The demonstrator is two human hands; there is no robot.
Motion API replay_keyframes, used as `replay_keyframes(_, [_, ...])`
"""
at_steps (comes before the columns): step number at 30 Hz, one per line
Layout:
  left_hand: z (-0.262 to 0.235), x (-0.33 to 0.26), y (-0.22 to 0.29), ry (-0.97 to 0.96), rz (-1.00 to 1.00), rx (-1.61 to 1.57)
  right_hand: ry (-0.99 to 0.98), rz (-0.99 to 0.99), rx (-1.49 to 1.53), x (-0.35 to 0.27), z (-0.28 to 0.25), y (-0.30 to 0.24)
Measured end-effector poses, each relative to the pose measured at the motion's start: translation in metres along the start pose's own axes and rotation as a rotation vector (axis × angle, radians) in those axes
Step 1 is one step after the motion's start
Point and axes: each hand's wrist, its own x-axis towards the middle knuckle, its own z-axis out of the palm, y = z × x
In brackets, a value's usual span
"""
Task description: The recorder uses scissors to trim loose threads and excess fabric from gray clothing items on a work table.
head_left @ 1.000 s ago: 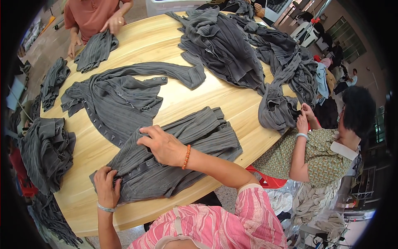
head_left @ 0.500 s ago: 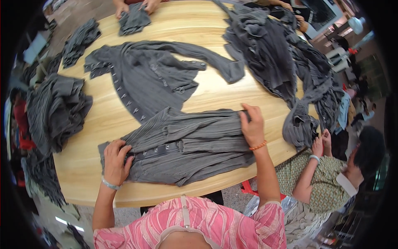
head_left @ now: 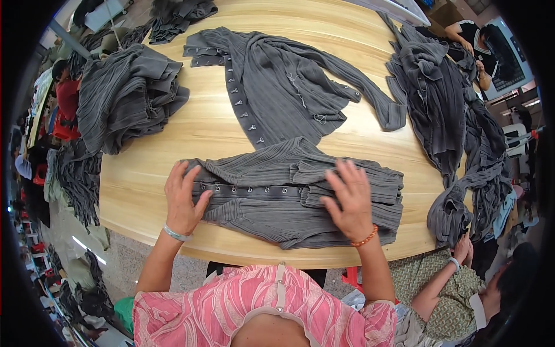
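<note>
The ribbed grey long-sleeved top [head_left: 266, 218] lay folded lengthwise on the wood-grained table [head_left: 141, 194], between the person's hands. The left hand [head_left: 184, 202] was at its narrow end, thumb held apart from the fingers; the right hand [head_left: 351, 202] was spread over the other half, pinching nothing. Whether its fingertips pressed the cloth I could not tell.

The knit looked soft, light and limp, hardly fragile, and its ribs seemed unlikely to slide easily; single layers would probably sag. The surest hold seemed to be through all layers at both ends, clear of the ring fastenings [head_left: 250, 190], which might snag. The top was charcoal, paler along its ribs, with a darker strip carrying those rings lengthwise between the folded sides.

Just beyond it lay a second grey top [head_left: 272, 87], one sleeve stretched rightward. Farther out, a stack of grey garments [head_left: 127, 101] stood at left and a rumpled heap [head_left: 433, 107] at right, where a co-worker's hands [head_left: 463, 250] met its near end.
</note>
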Motion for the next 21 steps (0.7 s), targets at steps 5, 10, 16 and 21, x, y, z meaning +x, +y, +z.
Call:
replay_keyframes(5, [-0.001,-0.021,-0.015,-0.003,-0.107,-0.076,-0.18,-0.061,-0.026,0.004,0.024,-0.002])
replay_keyframes(10, [-0.001,-0.023,-0.02,0.028,-0.168,-0.17,-0.135,-0.064,0.033,0.009,0.021,-0.03])
replay_keyframes(16, [0.009,-0.015,-0.034,0.016,-0.264,-0.568,-0.102,-0.17,0.33,0.039,0.048,-0.127])
replay_keyframes(21, [-0.016,0.0,-0.015,-0.031,-0.263,-0.762,0.024,-0.109,0.613,0.059,0.117,-0.181])
